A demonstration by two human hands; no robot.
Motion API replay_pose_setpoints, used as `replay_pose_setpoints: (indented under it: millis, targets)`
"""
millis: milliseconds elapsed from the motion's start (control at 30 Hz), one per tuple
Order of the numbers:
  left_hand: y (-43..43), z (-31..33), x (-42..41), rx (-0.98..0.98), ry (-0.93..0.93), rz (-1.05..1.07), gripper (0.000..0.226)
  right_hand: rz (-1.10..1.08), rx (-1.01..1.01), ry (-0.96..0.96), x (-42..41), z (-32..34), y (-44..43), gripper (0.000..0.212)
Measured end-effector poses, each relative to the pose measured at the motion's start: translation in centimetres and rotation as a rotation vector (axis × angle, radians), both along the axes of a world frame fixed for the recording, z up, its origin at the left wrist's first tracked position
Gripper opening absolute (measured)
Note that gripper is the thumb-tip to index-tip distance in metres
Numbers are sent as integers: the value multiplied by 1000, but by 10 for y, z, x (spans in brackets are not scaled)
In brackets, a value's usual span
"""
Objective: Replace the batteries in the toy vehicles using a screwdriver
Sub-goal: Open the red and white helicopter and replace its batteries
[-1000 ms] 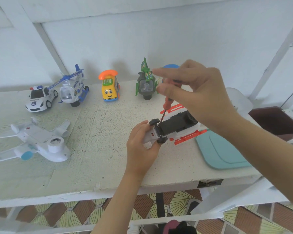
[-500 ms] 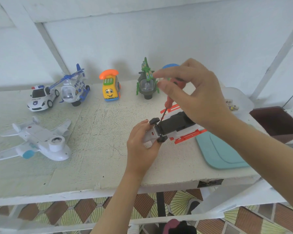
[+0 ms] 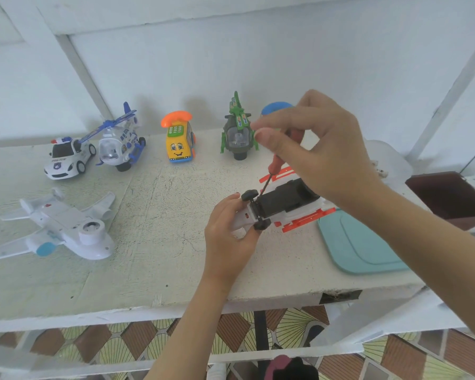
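A white and red toy helicopter (image 3: 285,204) lies upside down on the table, its black underside facing up. My left hand (image 3: 231,237) grips its near end by the small black wheels. My right hand (image 3: 313,149) pinches the red handle of a screwdriver (image 3: 272,171) between thumb and fingers. The screwdriver's thin shaft slants down to the left, and its tip meets the black underside near the front wheel. Most of the handle is hidden by my fingers.
A white toy plane (image 3: 63,229) lies at the left. Along the back stand a police car (image 3: 67,157), a blue and white helicopter (image 3: 120,144), a yellow phone car (image 3: 179,141) and a green helicopter (image 3: 239,133). A teal tray (image 3: 359,248) and a brown box (image 3: 450,196) sit at the right.
My right thumb and fingers have shifted slightly around the screwdriver handle. The toy and my left hand stay in place.
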State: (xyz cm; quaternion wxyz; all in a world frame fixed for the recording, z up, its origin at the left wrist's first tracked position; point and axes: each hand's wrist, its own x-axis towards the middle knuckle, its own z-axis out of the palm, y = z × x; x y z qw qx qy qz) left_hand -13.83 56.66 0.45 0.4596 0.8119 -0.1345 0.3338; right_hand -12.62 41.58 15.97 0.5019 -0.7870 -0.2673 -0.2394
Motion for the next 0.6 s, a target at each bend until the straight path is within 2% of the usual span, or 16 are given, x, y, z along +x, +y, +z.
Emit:
replay_pose_setpoints:
  millis: [33, 100, 200, 333, 400, 500, 533, 600]
  targets:
    - [0, 0, 0, -1, -2, 1, 41, -26, -58, -25, 0, -1, 0, 22]
    - [0, 0, 0, -2, 2, 3, 41, 59, -93, 29, 0, 0, -2, 41]
    - [0, 0, 0, -3, 7, 0, 40, 255, -125, 108, -3, 4, -5, 49]
    - [-1, 1, 0, 3, -9, 0, 41, 286, -13, 126, -3, 5, -5, 43]
    - [-1, 1, 0, 1, -9, -4, 41, 154, 13, 36, -2, 2, -4, 35]
    - [0, -1, 0, 6, -7, 1, 40, 0, -83, -111, 1, -2, -1, 27]
    - [0, -1, 0, 8, -4, 1, 41, 2, -101, -127, 3, -2, -1, 29]
    - [1, -1, 0, 15, 4, -4, 42, 130, -77, -28, 4, 1, -3, 35]
